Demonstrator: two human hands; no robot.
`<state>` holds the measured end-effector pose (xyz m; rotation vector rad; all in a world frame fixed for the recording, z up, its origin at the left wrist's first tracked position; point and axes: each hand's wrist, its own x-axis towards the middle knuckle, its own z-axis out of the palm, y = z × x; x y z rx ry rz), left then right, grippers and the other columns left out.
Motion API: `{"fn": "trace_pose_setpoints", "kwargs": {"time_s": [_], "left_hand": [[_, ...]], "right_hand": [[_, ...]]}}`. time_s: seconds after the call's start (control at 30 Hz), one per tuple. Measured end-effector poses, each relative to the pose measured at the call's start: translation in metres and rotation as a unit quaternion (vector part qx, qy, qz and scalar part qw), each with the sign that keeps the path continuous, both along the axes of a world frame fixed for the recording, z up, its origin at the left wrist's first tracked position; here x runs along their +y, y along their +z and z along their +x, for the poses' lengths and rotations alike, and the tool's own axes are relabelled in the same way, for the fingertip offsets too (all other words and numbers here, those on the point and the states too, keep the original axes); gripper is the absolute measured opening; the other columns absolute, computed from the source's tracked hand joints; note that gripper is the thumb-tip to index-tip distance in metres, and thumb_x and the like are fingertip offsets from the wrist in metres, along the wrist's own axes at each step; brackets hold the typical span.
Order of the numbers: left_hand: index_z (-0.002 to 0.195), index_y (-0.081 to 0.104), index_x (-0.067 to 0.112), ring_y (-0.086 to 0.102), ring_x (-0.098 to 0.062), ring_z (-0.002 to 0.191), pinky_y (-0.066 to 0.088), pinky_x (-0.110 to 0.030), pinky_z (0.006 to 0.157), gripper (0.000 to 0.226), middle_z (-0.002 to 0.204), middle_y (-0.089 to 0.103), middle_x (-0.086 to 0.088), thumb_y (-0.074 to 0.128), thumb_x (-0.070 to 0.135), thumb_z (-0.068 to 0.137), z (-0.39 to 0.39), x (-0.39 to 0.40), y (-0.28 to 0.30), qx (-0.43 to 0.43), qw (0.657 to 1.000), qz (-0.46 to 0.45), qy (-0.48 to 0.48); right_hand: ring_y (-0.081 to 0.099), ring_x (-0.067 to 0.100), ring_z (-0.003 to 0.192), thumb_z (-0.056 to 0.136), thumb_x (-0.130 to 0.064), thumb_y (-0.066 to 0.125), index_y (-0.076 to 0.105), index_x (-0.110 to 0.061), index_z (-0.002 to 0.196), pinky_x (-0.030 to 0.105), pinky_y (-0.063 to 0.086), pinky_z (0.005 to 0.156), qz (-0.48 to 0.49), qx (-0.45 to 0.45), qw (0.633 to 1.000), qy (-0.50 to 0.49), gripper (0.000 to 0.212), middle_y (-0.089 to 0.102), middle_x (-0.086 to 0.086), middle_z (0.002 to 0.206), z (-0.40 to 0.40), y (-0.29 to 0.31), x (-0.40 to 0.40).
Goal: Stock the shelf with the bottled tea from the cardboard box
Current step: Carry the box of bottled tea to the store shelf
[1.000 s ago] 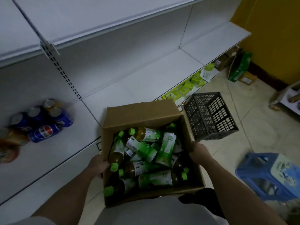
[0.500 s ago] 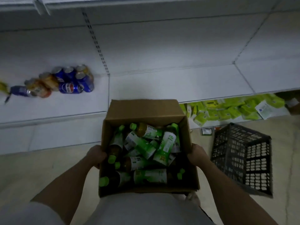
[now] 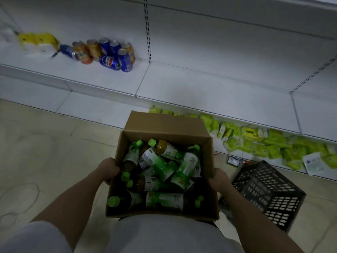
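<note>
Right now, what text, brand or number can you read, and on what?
"PEPSI", by its round logo; letters blurred: blue can lying on the shelf.
Tea bottle labels in the cardboard box: print blurred, unreadable.
Green packets on the bottom shelf: too small to read.

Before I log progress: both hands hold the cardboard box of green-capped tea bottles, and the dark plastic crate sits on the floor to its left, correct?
Not quite: the head view shows the dark plastic crate on the floor to the right of the cardboard box. Both hands, left and right, do hold it.
</note>
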<state>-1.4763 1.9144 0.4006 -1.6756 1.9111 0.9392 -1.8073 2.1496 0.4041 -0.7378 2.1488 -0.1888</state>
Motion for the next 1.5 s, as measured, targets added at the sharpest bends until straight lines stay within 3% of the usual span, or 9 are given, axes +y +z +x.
{"fn": "trace_pose_setpoints", "kwargs": {"time_s": [0.27, 0.57, 0.83, 0.93, 1.07, 1.27, 1.37, 1.43, 1.5], "left_hand": [[0.109, 0.062, -0.005, 0.064, -0.033, 0.099, 0.048, -0.031, 0.072, 0.033, 0.108, 0.066, -0.022, 0.058, 0.016, 0.085, 0.026, -0.069, -0.020, 0.006, 0.998, 0.062, -0.017], [0.106, 0.064, -0.004, 0.064, -0.033, 0.098, 0.046, -0.030, 0.072, 0.032, 0.107, 0.067, -0.020, 0.059, 0.019, 0.084, -0.004, -0.123, -0.018, 0.003, 0.998, 0.056, -0.042], [0.082, 0.066, 0.001, 0.060, -0.025, 0.070, 0.043, -0.027, 0.055, 0.013, 0.070, 0.060, -0.009, 0.064, 0.013, 0.079, -0.100, -0.132, -0.042, -0.034, 0.998, 0.042, -0.022], [0.068, 0.062, 0.005, 0.058, -0.024, 0.069, 0.042, -0.027, 0.055, 0.012, 0.066, 0.058, -0.007, 0.066, 0.011, 0.077, -0.128, -0.143, -0.083, -0.045, 0.997, 0.066, -0.025], [0.072, 0.062, 0.007, 0.059, -0.024, 0.070, 0.042, -0.024, 0.054, 0.010, 0.073, 0.060, -0.009, 0.067, 0.013, 0.078, -0.150, -0.155, -0.158, -0.047, 0.993, 0.104, -0.043], [0.061, 0.055, 0.008, 0.061, -0.024, 0.053, 0.045, -0.023, 0.041, 0.020, 0.058, 0.059, -0.008, 0.066, 0.008, 0.079, -0.173, -0.173, -0.256, -0.052, 0.990, 0.127, -0.025], [0.069, 0.057, 0.005, 0.064, -0.017, 0.046, 0.043, -0.019, 0.033, 0.015, 0.060, 0.059, -0.008, 0.063, 0.007, 0.082, -0.184, -0.180, -0.299, -0.052, 0.990, 0.133, -0.006], [0.083, 0.062, -0.002, 0.058, -0.009, 0.031, 0.042, -0.016, 0.029, 0.007, 0.062, 0.062, -0.012, 0.059, 0.005, 0.084, -0.190, -0.186, -0.325, -0.048, 0.989, 0.137, 0.021], [0.094, 0.062, -0.005, 0.061, -0.013, 0.035, 0.047, -0.020, 0.032, 0.013, 0.067, 0.066, -0.016, 0.056, 0.004, 0.086, -0.198, -0.190, -0.346, -0.044, 0.989, 0.140, 0.037]], "right_hand": [[0.064, 0.036, 0.093, 0.086, -0.011, 0.055, 0.064, 0.003, 0.101, 0.040, 0.052, 0.079, 0.048, 0.016, 0.998, -0.023, 0.022, 0.067, 0.023, 0.104, 0.044, -0.009, -0.043], [0.055, 0.028, 0.074, 0.084, -0.013, 0.056, 0.056, -0.005, 0.084, 0.027, 0.038, 0.065, 0.058, 0.017, 0.998, -0.023, 0.008, 0.056, 0.012, 0.082, 0.019, -0.002, -0.091], [0.042, 0.014, 0.056, 0.074, -0.028, 0.048, 0.037, -0.018, 0.065, 0.020, 0.028, 0.047, 0.032, -0.032, 0.999, 0.006, 0.017, 0.040, -0.006, 0.063, -0.075, -0.066, -0.103], [0.052, 0.021, 0.065, 0.073, -0.031, 0.045, 0.049, -0.011, 0.071, 0.025, 0.035, 0.060, 0.057, -0.047, 0.997, -0.010, 0.021, 0.054, 0.006, 0.075, -0.096, -0.111, -0.104], [0.063, 0.038, 0.097, 0.066, -0.044, 0.040, 0.062, 0.002, 0.100, 0.029, 0.038, 0.070, 0.098, -0.057, 0.993, -0.009, 0.061, 0.064, 0.026, 0.107, -0.121, -0.184, -0.105], [0.063, 0.039, 0.102, 0.091, -0.012, 0.057, 0.061, 0.007, 0.118, 0.035, 0.047, 0.078, 0.120, -0.016, 0.993, 0.002, 0.033, 0.065, 0.026, 0.114, -0.139, -0.260, -0.132], [0.064, 0.039, 0.097, 0.089, -0.005, 0.057, 0.061, 0.009, 0.111, 0.029, 0.040, 0.068, 0.137, -0.016, 0.990, -0.007, 0.026, 0.065, 0.026, 0.104, -0.152, -0.302, -0.143], [0.064, 0.036, 0.080, 0.086, -0.002, 0.057, 0.063, 0.005, 0.086, 0.027, 0.039, 0.058, 0.136, -0.010, 0.990, -0.027, 0.008, 0.063, 0.020, 0.081, -0.161, -0.327, -0.150], [0.059, 0.030, 0.067, 0.084, 0.001, 0.058, 0.056, -0.002, 0.071, 0.025, 0.036, 0.051, 0.126, -0.008, 0.991, -0.046, 0.014, 0.058, 0.016, 0.071, -0.167, -0.348, -0.154]]}}
